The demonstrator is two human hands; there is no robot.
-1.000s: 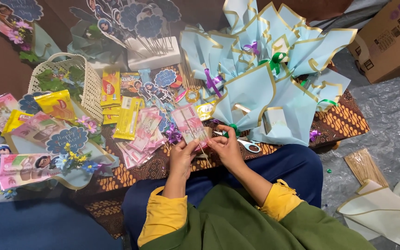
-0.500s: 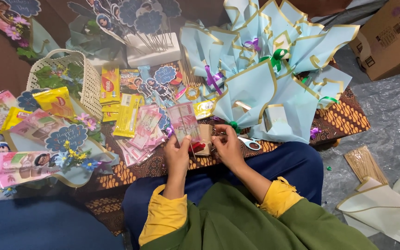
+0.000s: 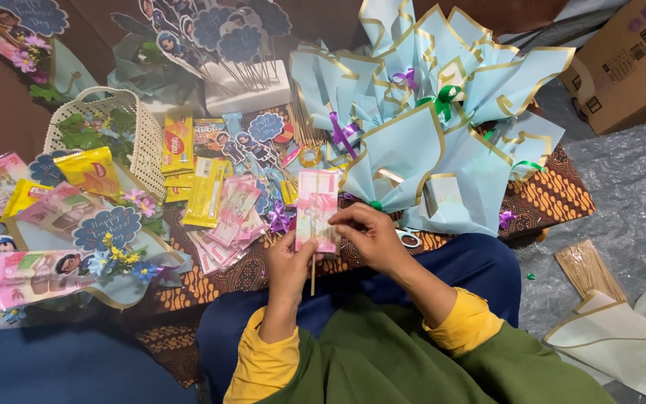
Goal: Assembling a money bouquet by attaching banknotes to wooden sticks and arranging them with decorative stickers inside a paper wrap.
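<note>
Just beyond both hands, a big cluster of pale blue paper wraps (image 3: 443, 142) edged in gold fans out, and a batik cloth (image 3: 547, 198) lies under it on the floor. To the left of the hands a loose pile of pink banknotes (image 3: 226, 221) sits near yellow snack packets (image 3: 203, 191).

The pink note (image 3: 317, 209) stands upright between the hands, with a thin wooden stick (image 3: 312, 275) running down behind it. The left hand (image 3: 290, 268) is clamped on the note's lower left edge and the stick; the right hand (image 3: 371, 236) pinches its right edge, fingers closed on the paper.

I judge the note could crease or tear if the right hand pulls sideways, and it could slide crooked on the stick if the left hand's pinch loosens. Scissors (image 3: 407, 238) lie just beyond the right hand, partly hidden by it, close enough to be knocked.

Compared with 1 second ago, the note now stands taller and straighter, and the right hand sits higher on its edge.
</note>
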